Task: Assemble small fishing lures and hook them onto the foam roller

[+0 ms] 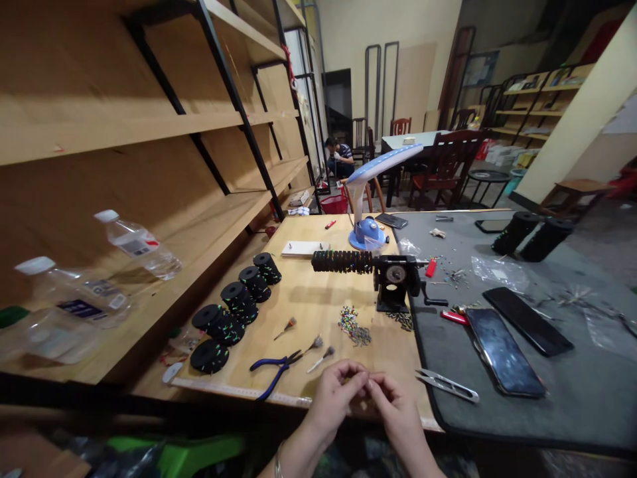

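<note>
My left hand (336,392) and my right hand (391,398) meet at the front edge of the wooden board, thumbs and fingertips pinched together. Whatever lies between them is too small or hidden to name. Left of my hands lie blue-handled pliers (279,364) with open handles, and just beyond are several small feathery-tipped pieces (328,352). Silver thread snips (448,385) rest to the right. Farther back is a pile of tiny coloured beads (348,320) beside small grey pieces (362,336). A black hand-crank winder (394,279) carries a black ridged roll (343,261).
Black spools (239,299) stand in a row along the left. A blue desk lamp (368,232) rises behind the winder. Phones (502,352) lie on the grey mat (572,411) at right. Shelving with plastic bottles (142,245) flanks the left. A person (341,158) crouches far back.
</note>
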Available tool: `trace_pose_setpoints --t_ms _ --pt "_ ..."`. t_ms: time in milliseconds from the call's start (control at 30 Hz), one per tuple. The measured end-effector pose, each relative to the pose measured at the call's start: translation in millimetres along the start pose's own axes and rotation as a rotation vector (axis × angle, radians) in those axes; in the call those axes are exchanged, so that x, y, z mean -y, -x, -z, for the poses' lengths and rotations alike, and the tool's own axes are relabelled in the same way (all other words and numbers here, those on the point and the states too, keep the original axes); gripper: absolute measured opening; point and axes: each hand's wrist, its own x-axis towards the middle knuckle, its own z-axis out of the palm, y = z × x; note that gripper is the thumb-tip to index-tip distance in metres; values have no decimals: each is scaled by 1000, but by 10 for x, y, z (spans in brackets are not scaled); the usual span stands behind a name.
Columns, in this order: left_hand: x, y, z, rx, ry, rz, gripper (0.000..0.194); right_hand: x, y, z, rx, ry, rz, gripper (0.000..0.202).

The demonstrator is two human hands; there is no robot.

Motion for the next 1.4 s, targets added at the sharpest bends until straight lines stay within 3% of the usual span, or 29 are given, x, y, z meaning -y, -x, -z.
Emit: trace_pose_setpoints --t_ms 167,300,367,467,533,633,733,833,900,1067,1400 --pt "47 5 15 16 69 70 39 49 96 270 57 387 173 34" --pt "88 14 24 24 -1 40 38 126 94 872 -152 938 513 24" --pt "94 25 23 49 -15 30 38 104 46 1194 -240 1190 603 24" --pt "95 48 15 75 2 34 39 48 -54 1516 -187 1407 700 20" --pt "98 63 9 82 17 37 40 55 -111 1590 -151 1434 736 20" --pt "112 72 4 88 11 -7 39 160 -121 1519 -178 1254 605 14" --pt "124 75 -1 82 -25 -53 37 269 7 1265 -149 798 267 11" --pt "120 88 -19 63 -82 -63 34 266 203 889 -33 290 23 29" --pt "108 104 -34 63 -123 -60 32 208 298 638 10 117 -85 44" --pt "77 149 -42 89 -230 -88 25 61 331 306 126 7 -298 65" --pt "144 193 -29 79 -380 -132 20 90 267 274 141 -30 -303 60"
